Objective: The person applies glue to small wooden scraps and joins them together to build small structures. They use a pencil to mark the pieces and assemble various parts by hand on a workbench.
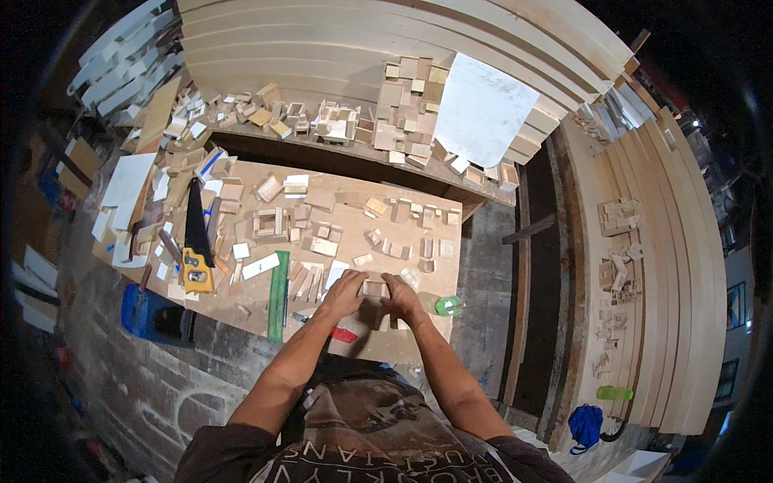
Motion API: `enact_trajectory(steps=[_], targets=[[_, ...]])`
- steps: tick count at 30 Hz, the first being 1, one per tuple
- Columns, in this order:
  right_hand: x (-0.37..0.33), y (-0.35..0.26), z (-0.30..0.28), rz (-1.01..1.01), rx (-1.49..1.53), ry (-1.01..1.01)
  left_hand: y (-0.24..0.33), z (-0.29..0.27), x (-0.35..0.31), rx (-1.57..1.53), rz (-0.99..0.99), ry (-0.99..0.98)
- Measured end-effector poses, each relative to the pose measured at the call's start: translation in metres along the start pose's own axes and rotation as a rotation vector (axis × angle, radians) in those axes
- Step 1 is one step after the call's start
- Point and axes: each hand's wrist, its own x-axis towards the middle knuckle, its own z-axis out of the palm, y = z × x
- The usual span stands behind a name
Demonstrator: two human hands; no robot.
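My left hand and my right hand are at the near edge of a plywood work table. Between them is a small wooden box-like piece, gripped from both sides by closed fingers. Just below my left hand a red object lies on the table. A wider flat wooden piece rests close to my body. To the right of my right hand stands a green and white container. Left of my left hand lie a green ruler and several thin wood strips.
Small wood blocks are scattered over the table. A handsaw with a yellow handle lies at the left. Behind is a shelf with more blocks and a white panel. Long boards are stacked at the right; a blue bin stands left.
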Motion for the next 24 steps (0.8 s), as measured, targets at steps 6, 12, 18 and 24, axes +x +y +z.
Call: enact_trajectory(steps=[6,12,18,24], targets=[[-0.001,0.021,0.01,-0.008,0.071,0.2,0.002,0.001,-0.004,-0.056,-0.071,0.186],[-0.003,0.04,0.028,0.196,0.319,0.341,-0.01,0.017,-0.007,-0.292,-0.51,0.207],[-0.007,0.028,0.042,0.175,0.448,0.414,-0.005,0.035,-0.008,-0.373,-0.608,0.228],[-0.006,0.009,0.035,0.275,0.327,0.382,0.006,0.031,-0.007,-0.327,-0.611,0.253]])
